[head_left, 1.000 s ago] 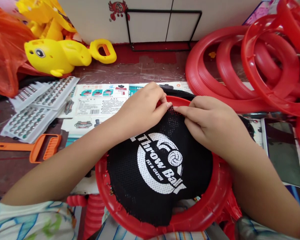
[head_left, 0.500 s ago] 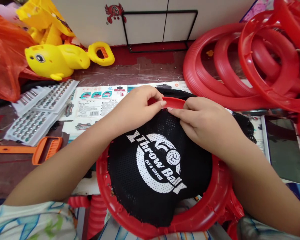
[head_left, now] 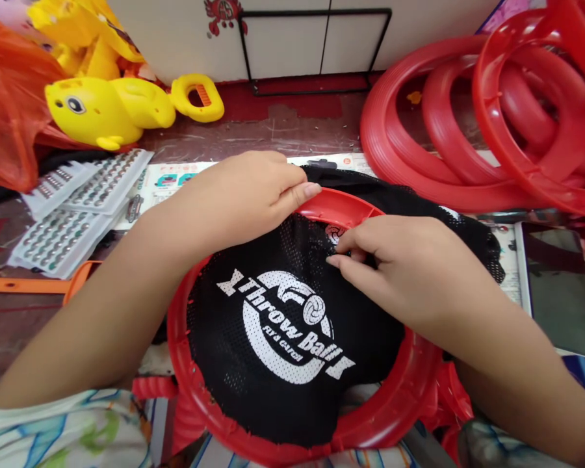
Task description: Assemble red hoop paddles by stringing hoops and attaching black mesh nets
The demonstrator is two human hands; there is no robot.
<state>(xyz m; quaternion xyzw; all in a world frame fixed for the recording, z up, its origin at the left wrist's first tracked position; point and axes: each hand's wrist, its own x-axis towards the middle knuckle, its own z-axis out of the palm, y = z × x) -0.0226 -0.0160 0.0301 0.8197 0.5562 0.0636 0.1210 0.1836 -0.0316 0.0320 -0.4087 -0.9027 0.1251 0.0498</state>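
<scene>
Ring [head_left: 400, 403]: red plastic, lying at the near edge of the desk [head_left: 283, 130], partly over the person's lap. Its far rim is raised toward the hands.

Mesh [head_left: 224, 338]: black, printed in white "X Throw Ball". It is stretched across the ring's opening and caught on the rim along the left and near sides. At the far right, loose mesh spills outside the rim onto the desk.

Left hand [head_left: 244, 195]: laid over the far rim, fingers straight and close together, with the fingertips on the red plastic. The thumb is hidden, so I cannot tell whether the grip is clamped on the rim.

Right hand [head_left: 400, 266]: just inside the far rim. The grip is closed, thumb and forefinger pinching the mesh.

Surroundings:
- A stack of red rings [head_left: 419, 162] at far right.
- A dark screen [head_left: 556, 286] lying flat beside the right forearm.
- Button-cell sheets [head_left: 58, 234] at left.
- Yellow toys [head_left: 107, 110] and an orange bag [head_left: 4, 117] beyond the sheets.
- A printed leaflet [head_left: 170, 182] under the left wrist.
</scene>
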